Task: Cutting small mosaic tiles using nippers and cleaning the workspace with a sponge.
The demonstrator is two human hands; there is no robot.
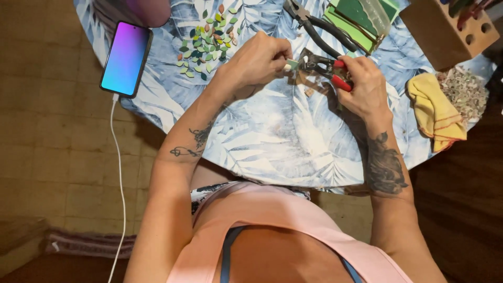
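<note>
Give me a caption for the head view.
Left hand holds a small tile while right hand grips red-handled nippers.

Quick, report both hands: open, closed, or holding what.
Left hand: closed, pinching a small pale green tile piece in its fingertips.
Right hand: closed around red-handled metal nippers, whose jaws meet the piece.

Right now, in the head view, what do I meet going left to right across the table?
Phone → small cut leaf-shaped pieces → left hand pinching a small tile piece → right hand gripping red-handled nippers → yellow cloth → pile of pale offcuts.
</note>
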